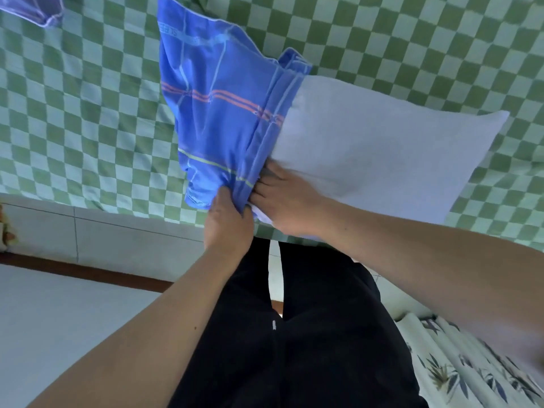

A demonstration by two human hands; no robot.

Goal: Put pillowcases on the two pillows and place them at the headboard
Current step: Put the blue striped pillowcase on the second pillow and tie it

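Checked bedsheet [88,98] | left grip [228,214] pinches pillowcase [217,113] | right grip [287,203] holds pillow [368,151]

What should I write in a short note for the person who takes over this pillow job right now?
Left hand: grips the bunched edge of the blue pillowcase.
Right hand: holds the near corner of the white pillow, fingers at the case opening.
Both lie on the checked bedsheet.
Done: one end of the pillow is inside the case.
Left: pull the case fully over, dress the second pillow, place both at the headboard. Another blue cloth lies at the far left.
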